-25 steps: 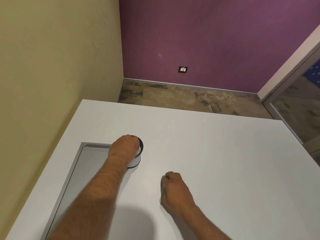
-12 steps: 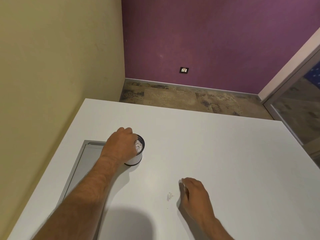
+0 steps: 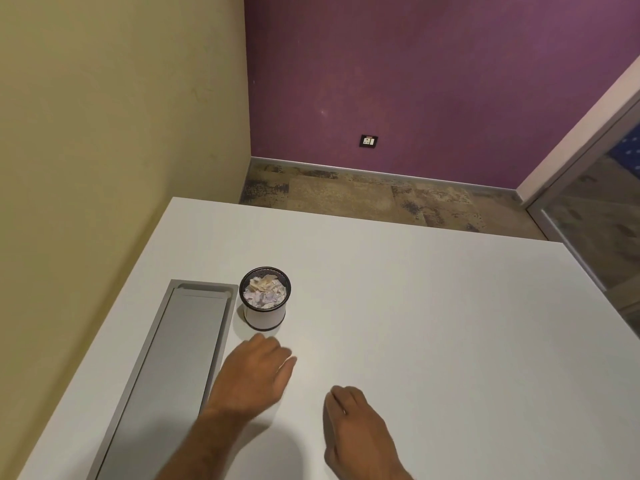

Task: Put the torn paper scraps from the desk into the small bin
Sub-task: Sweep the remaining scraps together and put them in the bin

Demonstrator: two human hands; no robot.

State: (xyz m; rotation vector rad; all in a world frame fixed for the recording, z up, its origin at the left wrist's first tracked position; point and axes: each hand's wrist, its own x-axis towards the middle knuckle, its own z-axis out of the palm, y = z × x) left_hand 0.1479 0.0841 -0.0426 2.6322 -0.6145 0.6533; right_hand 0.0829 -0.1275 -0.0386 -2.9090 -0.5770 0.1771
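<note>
Here the small bin (image 3: 265, 299), a black mesh cup, is seen upright on the white desk (image 3: 433, 323), filled to the rim with crumpled paper scraps (image 3: 265, 292). Just left of it a long grey metal panel (image 3: 173, 368) is set into the desk. Nearer, the left hand (image 3: 251, 374) is held released, fingers loosely extended. The right hand (image 3: 356, 434) is curled knuckles-up; whether anything is grasped cannot be told. A wall socket (image 3: 368, 141) is seen on the far purple wall (image 3: 433, 81). No writing can be read.

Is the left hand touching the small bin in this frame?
Apart. The head view shows a strip of bare white desk between the left hand and the base of the small bin, which stands alone holding paper scraps.
</note>
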